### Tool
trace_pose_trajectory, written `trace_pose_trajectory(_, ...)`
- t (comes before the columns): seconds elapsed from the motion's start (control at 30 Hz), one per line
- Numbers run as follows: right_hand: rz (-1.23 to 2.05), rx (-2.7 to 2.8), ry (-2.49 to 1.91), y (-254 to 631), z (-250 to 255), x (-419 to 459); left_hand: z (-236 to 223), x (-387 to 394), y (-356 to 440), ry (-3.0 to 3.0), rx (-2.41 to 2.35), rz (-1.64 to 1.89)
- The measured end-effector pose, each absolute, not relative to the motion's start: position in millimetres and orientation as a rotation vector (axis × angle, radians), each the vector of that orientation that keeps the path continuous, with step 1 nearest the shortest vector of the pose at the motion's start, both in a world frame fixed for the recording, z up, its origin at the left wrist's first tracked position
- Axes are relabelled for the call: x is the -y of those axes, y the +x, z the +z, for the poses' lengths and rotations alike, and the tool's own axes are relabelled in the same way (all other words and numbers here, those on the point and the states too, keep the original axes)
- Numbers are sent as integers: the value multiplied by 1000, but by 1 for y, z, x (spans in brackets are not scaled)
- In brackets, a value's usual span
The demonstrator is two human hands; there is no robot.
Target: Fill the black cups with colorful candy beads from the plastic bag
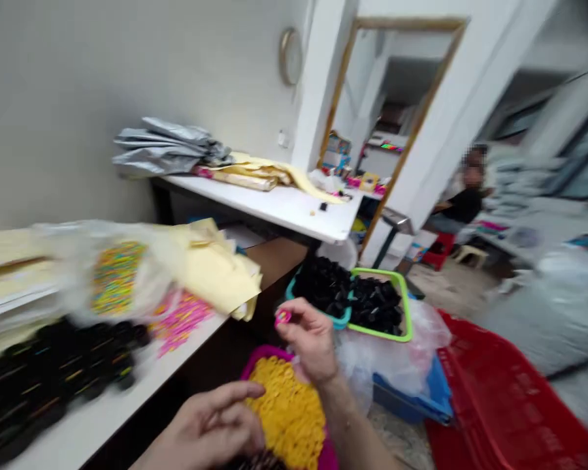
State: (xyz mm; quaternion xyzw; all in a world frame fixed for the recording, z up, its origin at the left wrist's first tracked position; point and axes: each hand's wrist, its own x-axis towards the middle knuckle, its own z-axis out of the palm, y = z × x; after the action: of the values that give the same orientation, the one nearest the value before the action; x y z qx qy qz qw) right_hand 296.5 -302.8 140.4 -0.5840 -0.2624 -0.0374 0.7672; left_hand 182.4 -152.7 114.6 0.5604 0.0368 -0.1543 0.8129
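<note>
Raised at the centre, my right hand [310,336] pinches a small pink round piece [283,318] between thumb and fingertips. My left hand [218,421] is lower and to the left, its fingers loosely curled and apart, with nothing visible in them. Below both hands is a magenta basket [255,356] filled with small yellow rings [287,411]. My left fingers overlap the yellow rings in view; whether they touch them I cannot tell. Some dark brown pieces [259,460] show at the bottom edge, partly hidden by my left hand.
On the left table [142,385] lie black cylindrical pieces [63,372], pink sticks [183,320] and a clear bag of coloured sticks [117,277]. Teal [343,320] and green [406,307] baskets hold black parts. Red crates [509,398] stand right. A person [465,196] sits farther back.
</note>
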Motion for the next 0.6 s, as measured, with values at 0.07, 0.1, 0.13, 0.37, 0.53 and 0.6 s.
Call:
trace_pose_trajectory(0.07, -76, 608, -1304, 293, 136, 297, 86, 144, 170, 1281, -197, -283)
trace_pose_trajectory(0.1, -56, 618, -1294, 292, 131, 292, 67, 138, 162, 1307, -263, -276)
trace_pose_trajectory(0.13, -19, 614, -1270, 292, 125, 284, 46, 130, 152, 1317, -348, -261)
trace_pose_trajectory(0.37, 335, 720, -1184, 262, 104, 212, -45, 82, 67, 1317, -824, -102)
trace_pose_trajectory(0.53, 595, 752, -1074, 246, 100, 135, -68, 51, 37, 1212, -1072, 174)
trace_pose_trajectory(0.6, 720, 880, -1099, 236, 97, 88, -78, 38, 37, 1124, -1104, 298)
